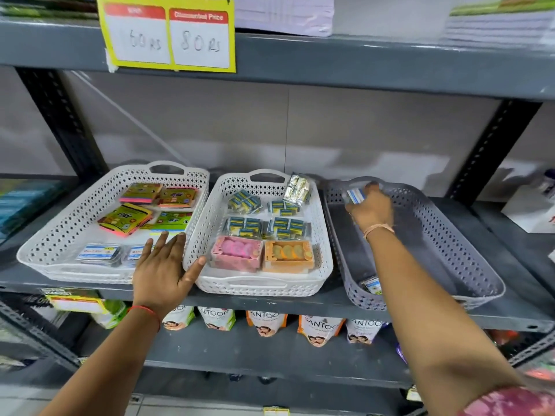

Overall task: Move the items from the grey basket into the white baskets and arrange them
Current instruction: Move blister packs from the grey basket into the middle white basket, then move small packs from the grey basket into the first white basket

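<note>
The grey basket (450,235) stands at the right of the shelf. My right hand (371,208) reaches into its far left corner and is shut on a small clear pack with a blue-white label (355,195). Another small pack (372,286) lies at the grey basket's near left corner. Two white baskets sit to the left. The left white basket (54,235) holds colourful sticky-note pads (126,219) and clear blue-label boxes (97,253). The middle white basket (322,223) holds blue-yellow packs (244,227), a pink box (235,253), an orange box (288,256) and a silver pack (297,188). My left hand (165,271) rests open over the left basket's near right corner.
A grey metal shelf board (270,304) carries the baskets, with black uprights (60,121) at both sides. Pouches (319,327) hang or stand on the level below. A yellow price sign (168,34) is stuck to the shelf above. A white box (528,211) sits far right.
</note>
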`<move>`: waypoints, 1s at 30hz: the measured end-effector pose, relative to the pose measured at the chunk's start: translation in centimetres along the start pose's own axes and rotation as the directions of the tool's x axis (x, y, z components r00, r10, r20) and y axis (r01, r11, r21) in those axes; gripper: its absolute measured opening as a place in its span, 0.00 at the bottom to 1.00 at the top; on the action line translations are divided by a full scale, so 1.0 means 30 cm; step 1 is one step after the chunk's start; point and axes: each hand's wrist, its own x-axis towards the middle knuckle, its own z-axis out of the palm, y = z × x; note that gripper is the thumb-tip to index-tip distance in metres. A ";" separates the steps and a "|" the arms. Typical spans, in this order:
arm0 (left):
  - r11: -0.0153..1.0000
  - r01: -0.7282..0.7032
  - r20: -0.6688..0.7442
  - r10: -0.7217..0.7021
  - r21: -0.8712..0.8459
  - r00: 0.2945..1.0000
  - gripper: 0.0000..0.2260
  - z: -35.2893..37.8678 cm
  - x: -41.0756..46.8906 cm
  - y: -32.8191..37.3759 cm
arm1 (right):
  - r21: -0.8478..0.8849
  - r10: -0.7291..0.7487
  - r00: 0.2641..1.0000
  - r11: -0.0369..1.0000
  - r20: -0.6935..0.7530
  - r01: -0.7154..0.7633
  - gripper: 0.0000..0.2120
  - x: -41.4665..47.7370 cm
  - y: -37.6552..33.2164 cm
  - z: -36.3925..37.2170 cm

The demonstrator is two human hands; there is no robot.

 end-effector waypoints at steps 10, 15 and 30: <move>0.983 0.182 -0.075 -0.181 0.001 0.981 0.52 -0.103 -0.038 -0.297 | 0.166 -0.418 0.898 0.903 0.135 0.395 0.23 -0.141 -0.499 0.162; 0.927 0.373 -0.068 -0.370 0.041 0.927 0.48 -0.144 -0.089 -0.568 | 0.346 -0.551 0.788 0.821 0.273 0.454 0.24 -0.267 -0.752 0.332; 0.921 0.376 -0.072 -0.384 -0.106 0.920 0.45 -0.089 -0.108 -0.619 | 0.429 -0.716 0.372 0.669 0.590 0.607 0.29 -0.613 -1.081 0.744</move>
